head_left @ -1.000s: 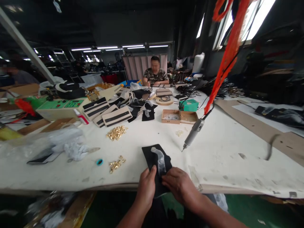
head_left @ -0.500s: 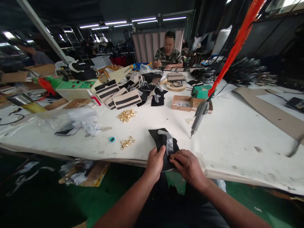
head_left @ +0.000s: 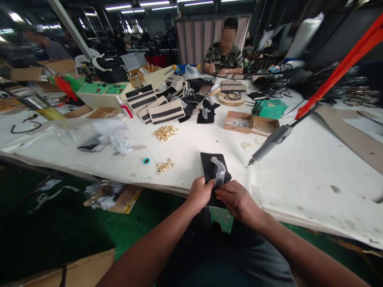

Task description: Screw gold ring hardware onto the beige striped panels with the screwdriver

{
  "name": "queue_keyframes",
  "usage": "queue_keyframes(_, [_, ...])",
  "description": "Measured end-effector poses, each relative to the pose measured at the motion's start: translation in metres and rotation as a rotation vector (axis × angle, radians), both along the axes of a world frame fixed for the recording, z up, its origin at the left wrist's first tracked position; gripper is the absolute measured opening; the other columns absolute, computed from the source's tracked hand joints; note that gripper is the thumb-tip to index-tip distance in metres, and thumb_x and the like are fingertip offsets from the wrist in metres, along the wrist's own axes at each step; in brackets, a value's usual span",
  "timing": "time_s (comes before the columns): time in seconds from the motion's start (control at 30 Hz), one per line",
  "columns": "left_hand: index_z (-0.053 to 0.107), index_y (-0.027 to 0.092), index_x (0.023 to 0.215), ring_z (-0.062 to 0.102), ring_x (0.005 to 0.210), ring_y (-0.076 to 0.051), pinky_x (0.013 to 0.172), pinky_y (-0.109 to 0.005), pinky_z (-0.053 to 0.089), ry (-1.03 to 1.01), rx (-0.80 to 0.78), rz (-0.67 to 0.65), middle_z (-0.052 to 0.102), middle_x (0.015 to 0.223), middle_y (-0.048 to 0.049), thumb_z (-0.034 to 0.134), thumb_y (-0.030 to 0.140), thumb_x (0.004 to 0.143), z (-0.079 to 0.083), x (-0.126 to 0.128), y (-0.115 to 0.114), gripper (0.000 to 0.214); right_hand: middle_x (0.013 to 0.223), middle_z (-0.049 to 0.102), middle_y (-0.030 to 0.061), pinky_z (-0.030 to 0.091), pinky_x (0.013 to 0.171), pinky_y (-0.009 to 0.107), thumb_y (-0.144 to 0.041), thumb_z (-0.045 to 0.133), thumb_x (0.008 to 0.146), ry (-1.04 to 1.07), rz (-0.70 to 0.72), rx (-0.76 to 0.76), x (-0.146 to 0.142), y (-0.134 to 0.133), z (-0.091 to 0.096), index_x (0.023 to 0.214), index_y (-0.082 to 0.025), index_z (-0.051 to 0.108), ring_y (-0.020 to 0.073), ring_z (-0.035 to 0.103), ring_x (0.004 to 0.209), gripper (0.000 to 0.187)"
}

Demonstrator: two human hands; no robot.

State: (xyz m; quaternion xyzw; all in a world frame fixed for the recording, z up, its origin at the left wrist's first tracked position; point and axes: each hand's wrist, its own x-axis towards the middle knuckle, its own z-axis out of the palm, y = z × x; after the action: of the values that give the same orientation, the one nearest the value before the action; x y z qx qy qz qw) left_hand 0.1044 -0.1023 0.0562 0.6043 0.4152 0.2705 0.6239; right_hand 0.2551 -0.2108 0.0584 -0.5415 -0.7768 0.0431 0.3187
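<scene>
A black flat panel (head_left: pixel 207 164), possibly leather, lies tilted over the table's front edge. Fastened across it is a strap wrapped in clear plastic (head_left: pixel 220 172). My left hand (head_left: pixel 201 195) grips the panel's left side, thumb on top. My right hand (head_left: pixel 237 199) is closed, its fingertips pressed together against the panel beside the strap's lower end; whatever they pinch is hidden. To the right, a grey electric screwdriver (head_left: pixel 271 145) hangs at a slant, tip near the tabletop. Small gold metal fittings (head_left: pixel 163 166) lie left of my hands, with a larger heap of gold fittings (head_left: pixel 165 132) behind.
Small cardboard boxes (head_left: pixel 238 121) stand beyond the panel, beside a green box (head_left: pixel 271 108). Striped beige panels (head_left: pixel 166 111) and black pieces pile up mid-table. A blue ring (head_left: pixel 146 161) and plastic bags (head_left: pixel 116 139) lie left. Another person (head_left: pixel 223 59) sits opposite.
The view has tilted down and turned slightly left. A gold fitting showed at my right fingertips before; now it is hidden. The fingers have shifted up close against the strap's end.
</scene>
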Motion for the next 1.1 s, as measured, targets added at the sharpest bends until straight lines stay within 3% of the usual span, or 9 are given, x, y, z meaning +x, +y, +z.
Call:
queue_keyframes(0.23, [0.076,0.016,0.086,0.064,0.081,-0.025,0.074,-0.031,0.046,0.012,0.029,-0.115,0.075,0.086,-0.006,0.068,0.048,0.087,0.009,-0.008,0.0,0.033,0.101,0.073,0.008,0.049,0.081,0.04,-0.025,0.054,0.108,-0.119,0.146,-0.008,0.016,-0.004,0.012,0.12,-0.022,0.073,0.022,0.064,0.091,0.023])
queue_keyframes(0.33, [0.076,0.017,0.091,0.067,0.089,-0.026,0.08,-0.031,0.049,-0.012,0.063,-0.166,0.077,0.092,-0.0061,0.065,0.048,0.092,0.013,-0.018,-0.003,0.033,0.115,0.07,0.0095,0.055,0.088,0.039,-0.032,0.07,0.099,0.147,0.008,0.029,0.021,-0.013,0.009,0.128,-0.026,0.069,0.0233,0.066,0.104,0.03])
queue_keyframes(0.43, [0.076,0.02,0.098,0.069,0.099,-0.028,0.086,-0.031,0.05,-0.004,0.07,-0.243,0.078,0.101,-0.0058,0.061,0.049,0.096,0.017,-0.027,-0.013,0.033,0.122,0.067,0.0118,0.056,0.093,0.043,-0.043,0.075,0.095,0.519,-0.381,0.054,0.027,-0.01,0.013,0.125,-0.025,0.069,0.0267,0.066,0.11,0.036])
queue_keyframes(0.5, [0.077,0.02,0.1,0.069,0.103,-0.029,0.087,-0.032,0.05,0.024,0.068,-0.3,0.078,0.102,-0.0062,0.06,0.05,0.097,0.021,-0.03,-0.02,0.035,0.128,0.067,0.013,0.057,0.091,0.045,-0.055,0.073,0.093,0.813,-0.555,-0.083,0.029,-0.002,0.022,0.129,-0.023,0.066,0.0291,0.067,0.109,0.048])
queue_keyframes(0.6, [0.079,0.019,0.108,0.069,0.105,-0.031,0.091,-0.034,0.051,-0.002,0.019,-0.384,0.078,0.106,-0.0079,0.065,0.051,0.096,0.028,-0.032,-0.029,0.038,0.124,0.071,0.0123,0.059,0.089,0.044,-0.061,0.072,0.092,1.188,-0.427,-0.315,0.028,0.01,0.037,0.13,-0.02,0.063,0.0287,0.07,0.104,0.056])
queue_keyframes(0.7, [0.077,0.017,0.12,0.07,0.109,-0.031,0.097,-0.037,0.053,-0.186,-0.167,-0.343,0.078,0.115,-0.0109,0.069,0.053,0.094,0.034,-0.027,-0.032,0.045,0.115,0.074,0.0097,0.058,0.089,0.039,-0.054,0.077,0.089,1.314,-0.294,-0.298,0.018,0.015,0.041,0.119,-0.019,0.067,0.0258,0.07,0.101,0.047])
queue_keyframes(0.83, [0.074,0.016,0.126,0.071,0.112,-0.031,0.103,-0.04,0.053,-0.355,-0.276,-0.151,0.076,0.123,-0.0136,0.071,0.054,0.094,0.037,-0.013,-0.03,0.05,0.115,0.072,0.0094,0.057,0.087,0.039,-0.05,0.075,0.091,1.162,-0.38,-0.216,0.005,0.011,0.033,0.127,-0.02,0.064,0.0249,0.069,0.101,0.048])
queue_keyframes(0.93, [0.073,0.015,0.129,0.071,0.112,-0.029,0.104,-0.039,0.053,-0.326,-0.215,-0.091,0.076,0.124,-0.0133,0.069,0.056,0.095,0.035,-0.006,-0.028,0.054,0.127,0.065,0.0101,0.055,0.092,0.041,-0.046,0.074,0.093,0.848,-0.543,0.02,0.005,0.007,0.03,0.14,-0.024,0.06,0.0245,0.065,0.108,0.054])
queue_keyframes(1.1, [0.072,0.018,0.131,0.07,0.113,-0.026,0.103,-0.035,0.052,-0.198,-0.036,-0.077,0.075,0.127,-0.0097,0.062,0.06,0.098,0.036,-0.004,-0.031,0.054,0.115,0.062,0.0089,0.048,0.095,0.044,-0.042,0.076,0.094,0.365,-0.594,0.28,0.013,0.002,0.042,0.112,-0.025,0.076,0.0247,0.06,0.108,0.025])
